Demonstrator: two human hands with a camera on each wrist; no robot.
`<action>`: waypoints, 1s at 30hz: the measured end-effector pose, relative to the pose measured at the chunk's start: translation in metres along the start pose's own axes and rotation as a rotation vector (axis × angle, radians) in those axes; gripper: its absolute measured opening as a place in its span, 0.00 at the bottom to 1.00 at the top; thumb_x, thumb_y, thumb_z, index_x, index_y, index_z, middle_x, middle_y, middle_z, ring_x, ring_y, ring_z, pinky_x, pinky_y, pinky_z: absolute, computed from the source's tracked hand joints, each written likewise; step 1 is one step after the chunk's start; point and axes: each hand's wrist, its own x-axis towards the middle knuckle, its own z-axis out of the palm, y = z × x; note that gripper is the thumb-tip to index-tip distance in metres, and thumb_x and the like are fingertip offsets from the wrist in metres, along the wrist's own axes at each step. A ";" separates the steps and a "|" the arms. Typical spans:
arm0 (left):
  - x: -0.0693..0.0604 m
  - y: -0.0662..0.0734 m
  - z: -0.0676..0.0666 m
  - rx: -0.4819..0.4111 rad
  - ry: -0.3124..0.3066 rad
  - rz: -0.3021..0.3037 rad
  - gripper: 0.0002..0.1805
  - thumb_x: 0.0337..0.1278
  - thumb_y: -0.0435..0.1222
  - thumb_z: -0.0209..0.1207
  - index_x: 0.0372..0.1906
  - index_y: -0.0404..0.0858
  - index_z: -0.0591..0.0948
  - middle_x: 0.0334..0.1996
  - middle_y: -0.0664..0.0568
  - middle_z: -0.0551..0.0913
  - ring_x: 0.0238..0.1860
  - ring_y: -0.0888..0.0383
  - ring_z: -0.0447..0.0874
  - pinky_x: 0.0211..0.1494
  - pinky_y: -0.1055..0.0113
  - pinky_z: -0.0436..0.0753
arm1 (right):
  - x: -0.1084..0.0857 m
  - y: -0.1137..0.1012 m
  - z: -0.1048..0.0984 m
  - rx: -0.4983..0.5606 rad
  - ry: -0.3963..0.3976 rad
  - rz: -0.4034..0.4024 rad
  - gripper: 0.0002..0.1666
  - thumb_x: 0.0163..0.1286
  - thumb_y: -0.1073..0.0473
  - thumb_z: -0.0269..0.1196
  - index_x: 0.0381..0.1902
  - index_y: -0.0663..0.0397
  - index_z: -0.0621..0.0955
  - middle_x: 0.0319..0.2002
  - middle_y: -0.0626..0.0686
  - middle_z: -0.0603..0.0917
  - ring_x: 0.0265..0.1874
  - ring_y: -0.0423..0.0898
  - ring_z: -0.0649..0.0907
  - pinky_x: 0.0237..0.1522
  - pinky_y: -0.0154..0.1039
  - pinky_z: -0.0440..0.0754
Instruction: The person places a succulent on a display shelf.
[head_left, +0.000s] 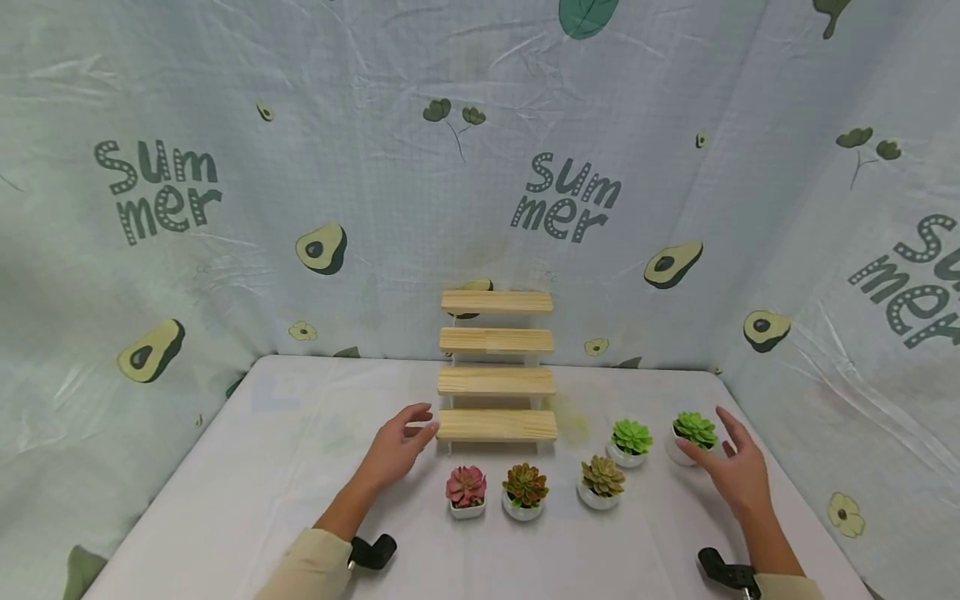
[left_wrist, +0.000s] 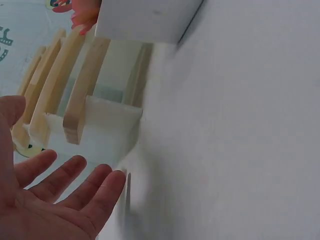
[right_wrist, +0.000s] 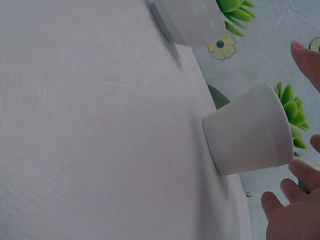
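My left hand, fingers apart and bent a little, is beside the left end of the lowest step of a tiered wooden stand. Nothing lies in its palm in the left wrist view. Over at the right, my right hand spreads thumb and fingers around a bright green artificial succulent in a round white pot. The right wrist view shows the fingertips close to the pot's rim; whether they touch it I cannot tell. Another green succulent in a white pot stands just left of that one.
In front of the stand are a pink succulent in a square white pot and a reddish-brown one in a round pot. An olive succulent stands farther right. Printed cloth hangs behind the white table.
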 end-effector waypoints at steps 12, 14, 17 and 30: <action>0.008 -0.001 0.015 -0.290 -0.022 -0.092 0.29 0.71 0.35 0.61 0.72 0.32 0.70 0.61 0.35 0.78 0.53 0.49 0.87 0.51 0.58 0.89 | -0.002 0.005 0.008 0.067 0.025 0.070 0.60 0.64 0.44 0.74 0.83 0.49 0.53 0.80 0.59 0.59 0.78 0.58 0.64 0.75 0.42 0.69; 0.010 -0.002 0.016 -0.308 -0.022 -0.101 0.28 0.70 0.34 0.61 0.72 0.32 0.71 0.61 0.36 0.78 0.52 0.50 0.87 0.51 0.58 0.89 | -0.001 0.006 0.009 0.063 0.018 0.085 0.60 0.64 0.43 0.74 0.83 0.49 0.52 0.80 0.61 0.60 0.76 0.60 0.66 0.70 0.31 0.73; 0.012 -0.004 0.018 -0.327 -0.005 -0.118 0.28 0.70 0.34 0.62 0.71 0.33 0.73 0.59 0.37 0.79 0.50 0.52 0.88 0.50 0.59 0.89 | 0.001 0.010 0.010 0.066 0.011 0.103 0.62 0.63 0.42 0.74 0.83 0.50 0.53 0.79 0.64 0.61 0.76 0.60 0.67 0.60 0.20 0.75; 0.017 -0.004 0.021 -0.383 0.051 -0.141 0.25 0.65 0.29 0.65 0.66 0.31 0.77 0.54 0.36 0.80 0.45 0.54 0.88 0.48 0.60 0.90 | 0.007 0.013 0.017 0.091 0.025 0.161 0.59 0.62 0.44 0.75 0.81 0.55 0.57 0.77 0.65 0.64 0.75 0.61 0.68 0.38 0.10 0.68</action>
